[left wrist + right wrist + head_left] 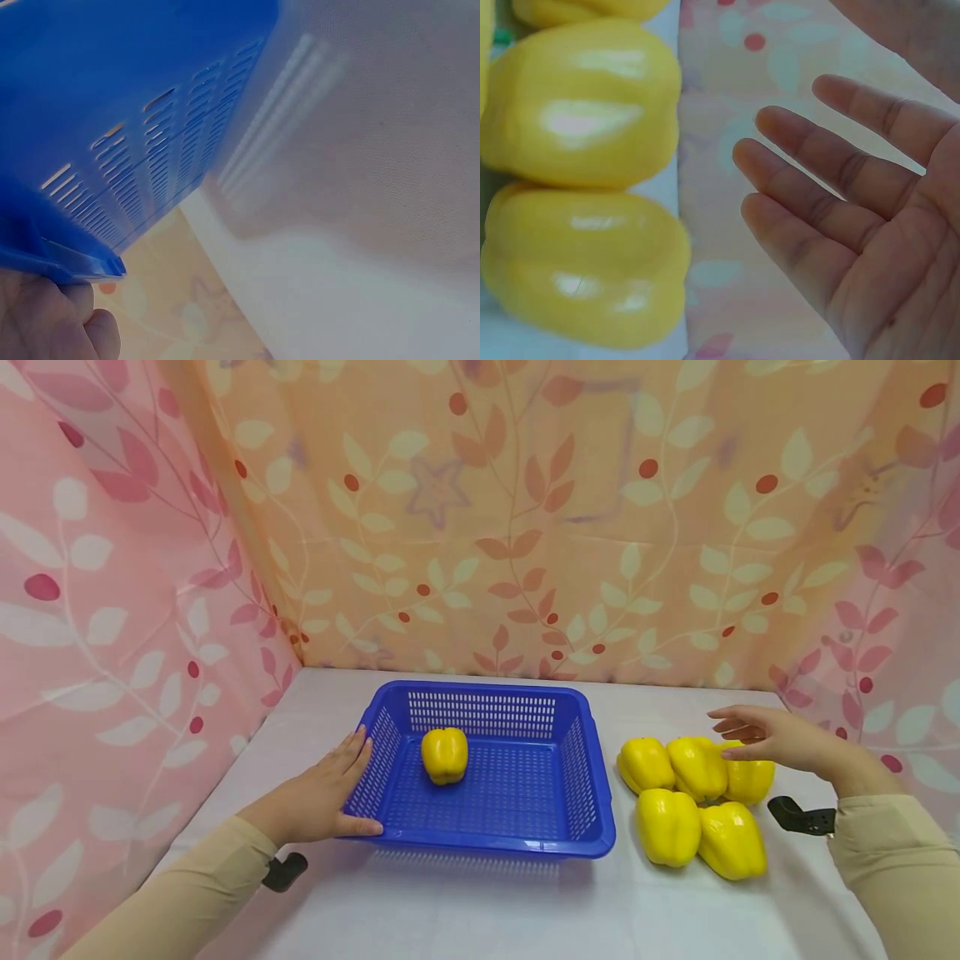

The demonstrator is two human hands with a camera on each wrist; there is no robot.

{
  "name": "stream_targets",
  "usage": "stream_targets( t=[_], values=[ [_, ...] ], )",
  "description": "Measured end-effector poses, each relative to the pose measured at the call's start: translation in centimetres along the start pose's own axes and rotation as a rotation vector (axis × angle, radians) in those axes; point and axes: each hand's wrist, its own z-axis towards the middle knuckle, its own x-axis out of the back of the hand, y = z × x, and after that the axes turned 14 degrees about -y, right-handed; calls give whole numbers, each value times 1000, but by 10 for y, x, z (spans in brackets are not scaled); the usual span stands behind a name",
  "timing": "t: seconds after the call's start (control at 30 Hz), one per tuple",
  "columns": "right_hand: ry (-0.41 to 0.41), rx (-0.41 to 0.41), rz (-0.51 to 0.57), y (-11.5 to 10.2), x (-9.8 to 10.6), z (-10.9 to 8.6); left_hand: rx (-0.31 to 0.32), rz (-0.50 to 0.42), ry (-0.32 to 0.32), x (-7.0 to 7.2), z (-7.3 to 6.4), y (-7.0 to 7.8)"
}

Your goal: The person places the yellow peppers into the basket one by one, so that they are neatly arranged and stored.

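Note:
A blue plastic basket (495, 845) with slotted walls stands on the table, and one yellow bell pepper (445, 756) sits inside it, left of centre. My left hand (322, 789) rests on the basket's left rim, its fingers along the side and the thumb at the front corner. In the left wrist view the fingers (64, 319) lie against the rim. To the right of the basket is a group of several yellow bell peppers (669, 827). Over the back right of that group hovers my right hand (780, 739), its fingers extended and spread, palm bare in the right wrist view.
White cloth covers the table (480, 918). Behind it hangs a flowered curtain (525, 527), with pink flowered cloth (112, 610) at the left side and more at the right. A dark strap (801, 817) hangs by the right wrist.

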Motion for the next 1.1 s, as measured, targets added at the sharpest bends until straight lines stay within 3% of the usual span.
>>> stream_targets(
  t=[0.43, 1.1],
  values=[
    [2, -137, 50, 34, -7, -18, -4, 7, 4, -1, 0, -1],
    [39, -238, 57, 68, -26, -21, -7, 12, 11, 0, -1, 0]
  ],
)
